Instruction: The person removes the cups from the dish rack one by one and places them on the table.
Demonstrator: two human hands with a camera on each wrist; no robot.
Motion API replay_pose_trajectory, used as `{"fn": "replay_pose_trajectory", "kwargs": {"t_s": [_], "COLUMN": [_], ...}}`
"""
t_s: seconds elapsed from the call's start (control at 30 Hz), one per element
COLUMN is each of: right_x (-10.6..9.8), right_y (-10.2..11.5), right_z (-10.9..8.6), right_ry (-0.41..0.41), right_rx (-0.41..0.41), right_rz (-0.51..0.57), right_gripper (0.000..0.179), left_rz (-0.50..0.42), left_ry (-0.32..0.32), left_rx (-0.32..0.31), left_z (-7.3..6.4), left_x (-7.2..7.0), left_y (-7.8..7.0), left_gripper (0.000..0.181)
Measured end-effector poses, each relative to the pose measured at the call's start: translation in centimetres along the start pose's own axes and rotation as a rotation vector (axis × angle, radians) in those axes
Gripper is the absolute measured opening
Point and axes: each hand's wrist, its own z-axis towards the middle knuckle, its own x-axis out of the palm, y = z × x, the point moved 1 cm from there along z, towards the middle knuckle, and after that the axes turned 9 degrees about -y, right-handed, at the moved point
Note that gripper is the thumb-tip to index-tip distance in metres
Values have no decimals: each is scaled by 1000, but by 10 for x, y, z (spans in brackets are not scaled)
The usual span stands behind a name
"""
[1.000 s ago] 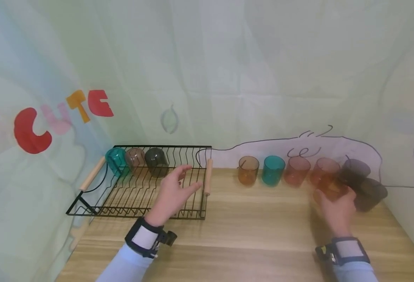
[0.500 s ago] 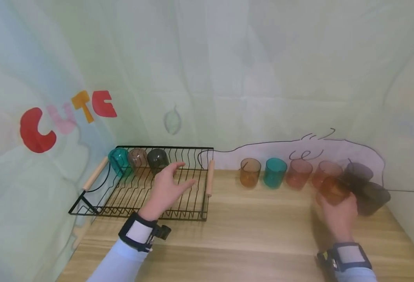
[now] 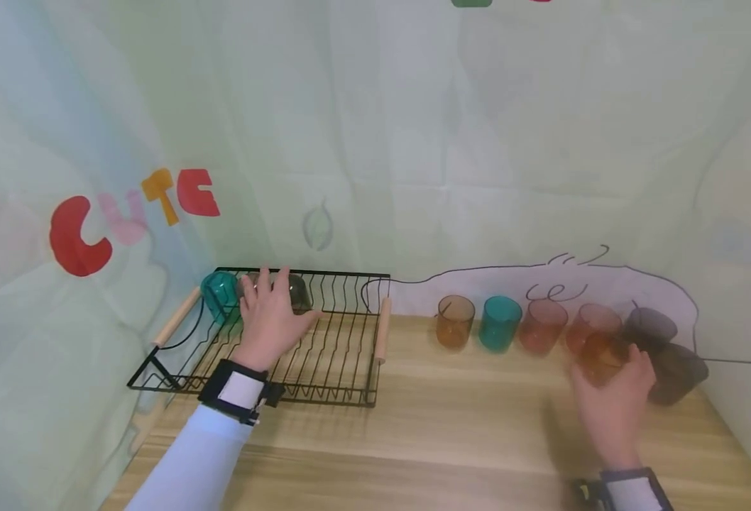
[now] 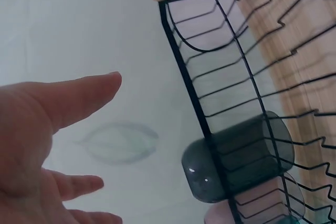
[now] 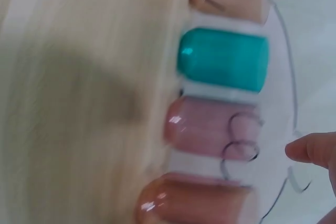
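My left hand is over the wire dish rack, fingers spread. It partly hides a brownish cup and a dark grey cup, both bottom up. In the left wrist view, thumb and fingertips stand apart from the dark grey cup. On the right, my right hand has thumb and fingers spread about an amber cup, holding nothing. The right wrist view has that thumb beyond the rim side of the amber cup, apart from it.
A teal cup lies at the rack's left end. Along the wall stand another amber cup, a teal cup and pink cups. Dark cups stand at the far right of the wooden table. A fabric curtain hangs behind.
My left hand has moved left and back, from the middle of the rack onto its cups. My right hand stays by the amber cup, its wrist drawn slightly nearer. The head view has tilted slightly.
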Motion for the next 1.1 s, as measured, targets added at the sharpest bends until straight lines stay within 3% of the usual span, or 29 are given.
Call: {"fn": "replay_pose_trajectory", "kwargs": {"t_s": [0.27,0.4,0.47,0.57,0.67,0.73,0.9,1.1], "right_x": [3,5,9,19,32,39,53,66], "right_y": [25,44,54,65,75,81,93,96], "right_z": [-3,-5,-11,-23,-37,-45,-61,-74], "right_ry": [-3,11,72,249,449,538,645,714], "right_rx": [-44,-155,-219,-285,-300,-311,-368,-469], "right_rz": [-130,-105,-38,53,95,107,158,182], "right_gripper": [91,86,80,76,79,83,84,81], "left_rz": [33,32,39,55,63,66,72,111], "left_ry": [38,48,54,68,79,83,97,125], "left_rx": [2,1,4,5,5,10,24,24], "left_z": [6,9,11,15,18,19,23,26], "left_x": [4,6,9,16,22,26,34,39], "left_y": [12,15,17,19,19,19,18,17], "left_gripper": [92,93,94,94,94,94,96,95]}}
